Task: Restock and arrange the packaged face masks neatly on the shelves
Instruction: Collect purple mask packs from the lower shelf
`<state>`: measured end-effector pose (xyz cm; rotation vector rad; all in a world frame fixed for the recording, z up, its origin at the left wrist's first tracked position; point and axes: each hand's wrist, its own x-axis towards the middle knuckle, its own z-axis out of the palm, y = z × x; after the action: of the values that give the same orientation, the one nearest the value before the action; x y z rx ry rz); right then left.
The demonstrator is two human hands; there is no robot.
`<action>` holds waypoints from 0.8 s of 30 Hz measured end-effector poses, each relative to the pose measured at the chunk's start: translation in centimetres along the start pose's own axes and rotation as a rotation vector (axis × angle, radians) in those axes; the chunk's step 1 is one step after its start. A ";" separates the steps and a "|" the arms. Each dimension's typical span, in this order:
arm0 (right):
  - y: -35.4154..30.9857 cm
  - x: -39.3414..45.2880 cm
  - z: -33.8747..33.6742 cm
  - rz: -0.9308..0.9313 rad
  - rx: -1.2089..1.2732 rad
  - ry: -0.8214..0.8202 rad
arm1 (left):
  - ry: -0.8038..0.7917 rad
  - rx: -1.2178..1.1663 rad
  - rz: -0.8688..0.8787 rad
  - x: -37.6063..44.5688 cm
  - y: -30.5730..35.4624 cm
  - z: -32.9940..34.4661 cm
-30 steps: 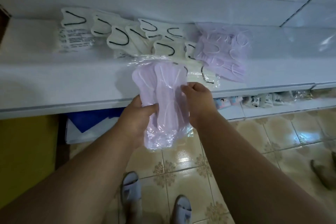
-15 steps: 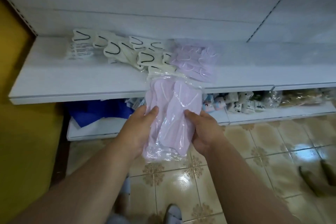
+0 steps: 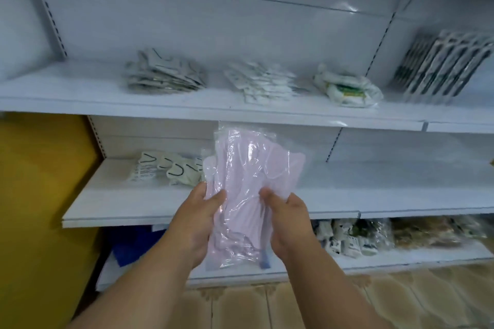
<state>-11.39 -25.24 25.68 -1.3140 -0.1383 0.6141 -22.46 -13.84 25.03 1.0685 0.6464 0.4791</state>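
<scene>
Since a moment ago, both hands have lifted the pack of pink masks (image 3: pixel 248 195) higher. Left hand (image 3: pixel 196 222) and right hand (image 3: pixel 287 222) grip its lower sides. White shelves (image 3: pixel 160 205) stand behind, with white masks (image 3: pixel 171 168) behind its left edge and a yellow wall (image 3: pixel 40 195) left.

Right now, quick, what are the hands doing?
Left hand: gripping the bag of pink masks by its left edge.
Right hand: gripping the same bag's right side.

Mid shelf (image 3: pixel 160 203) w/ white mask packs (image 3: pixel 171 169); top shelf (image 3: pixel 80 99) w/ pack piles (image 3: pixel 164 76).
</scene>
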 end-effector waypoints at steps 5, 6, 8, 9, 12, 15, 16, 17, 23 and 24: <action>-4.9 -0.6 2.5 -0.170 -0.046 0.023 | -0.047 -0.111 0.042 -1.4 4.8 1.4; -5.9 -0.7 3.2 -0.205 -0.052 0.012 | -0.045 -0.074 0.084 -1.4 5.8 1.6; -8.0 -1.3 4.6 -0.268 -0.039 -0.019 | -0.018 0.007 0.200 -1.4 8.1 1.9; -8.8 -1.7 5.3 -0.299 -0.034 -0.025 | -0.005 0.030 0.249 -1.6 9.3 2.0; -10.6 -3.0 8.0 -0.401 -0.021 0.001 | 0.040 0.031 0.354 -2.4 12.3 1.7; -11.6 -4.2 11.4 -0.502 -0.029 0.039 | 0.053 0.023 0.391 -3.4 15.3 0.4; -11.9 -4.6 12.6 -0.523 -0.024 0.048 | 0.050 0.026 0.416 -3.6 16.3 -0.2; -12.1 -5.0 13.8 -0.535 -0.014 0.056 | 0.052 0.040 0.449 -3.7 17.2 -0.8; -15.4 -6.3 19.4 -0.597 0.101 0.134 | 0.098 0.174 0.613 -3.7 23.5 -2.1; -16.5 -6.3 20.1 -0.609 0.125 0.146 | 0.090 0.146 0.622 -3.6 24.7 -1.7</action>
<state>-19.67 -13.05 47.98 -1.1130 -0.3578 0.0082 -27.48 -4.90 47.83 1.3937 0.4210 1.0338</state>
